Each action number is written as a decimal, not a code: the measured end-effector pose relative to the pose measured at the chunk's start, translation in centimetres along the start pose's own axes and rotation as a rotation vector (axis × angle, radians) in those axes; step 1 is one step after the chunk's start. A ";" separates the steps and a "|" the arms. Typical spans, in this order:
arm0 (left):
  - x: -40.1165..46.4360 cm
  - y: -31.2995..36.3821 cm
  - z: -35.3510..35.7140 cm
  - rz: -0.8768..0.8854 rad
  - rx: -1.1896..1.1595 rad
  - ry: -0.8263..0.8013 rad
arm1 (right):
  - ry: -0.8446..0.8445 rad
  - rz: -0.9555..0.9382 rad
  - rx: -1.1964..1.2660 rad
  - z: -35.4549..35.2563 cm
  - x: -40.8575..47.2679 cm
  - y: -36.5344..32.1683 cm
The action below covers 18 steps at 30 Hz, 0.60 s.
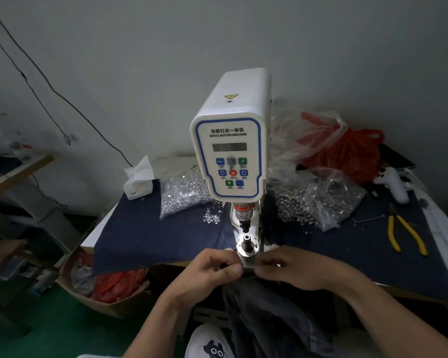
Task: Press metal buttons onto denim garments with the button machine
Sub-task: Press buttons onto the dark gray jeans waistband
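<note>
A white servo button machine (230,140) stands at the table's middle, its round lower die (246,245) at the front edge. A dark denim garment (274,313) hangs from the edge down to my lap. My left hand (210,270) and my right hand (292,271) both pinch the garment's top edge just below the die, one on each side. Between the left fingers something small and metallic glints; what it is I cannot tell. A bag of silver button parts (181,192) lies left of the machine, and a bag of darker metal buttons (318,202) lies to the right.
Dark cloth (150,239) covers the table. Yellow-handled pliers (404,233) lie at the right, a white controller (391,182) and red plastic bags (347,148) behind. A tissue box (139,182) sits back left. A cardboard box (101,285) with red bags stands on the floor, left.
</note>
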<state>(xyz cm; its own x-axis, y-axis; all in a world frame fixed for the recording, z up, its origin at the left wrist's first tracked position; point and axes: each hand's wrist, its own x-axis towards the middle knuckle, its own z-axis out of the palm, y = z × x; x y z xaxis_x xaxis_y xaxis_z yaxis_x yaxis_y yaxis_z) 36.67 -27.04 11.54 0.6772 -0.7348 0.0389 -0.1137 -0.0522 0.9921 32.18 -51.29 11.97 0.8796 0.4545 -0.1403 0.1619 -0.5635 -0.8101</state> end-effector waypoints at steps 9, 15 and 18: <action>0.9 -2.2 -1.2 -0.064 -0.024 0.093 | 0.108 -0.056 0.406 -0.6 -0.5 1.8; 2.6 -4.0 -1.6 -0.091 0.319 0.213 | 0.330 0.008 0.542 0.8 1.4 3.3; 3.6 -5.0 -1.7 -0.090 0.314 0.307 | 0.391 0.115 0.596 1.0 2.9 4.2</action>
<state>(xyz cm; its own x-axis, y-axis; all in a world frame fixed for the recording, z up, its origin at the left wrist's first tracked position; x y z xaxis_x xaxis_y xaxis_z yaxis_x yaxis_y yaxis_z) 40.95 -28.25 6.93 0.8733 -0.4860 0.0344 -0.2278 -0.3447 0.9106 34.92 -51.65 7.61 0.9903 0.0717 -0.1194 -0.1143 -0.0703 -0.9910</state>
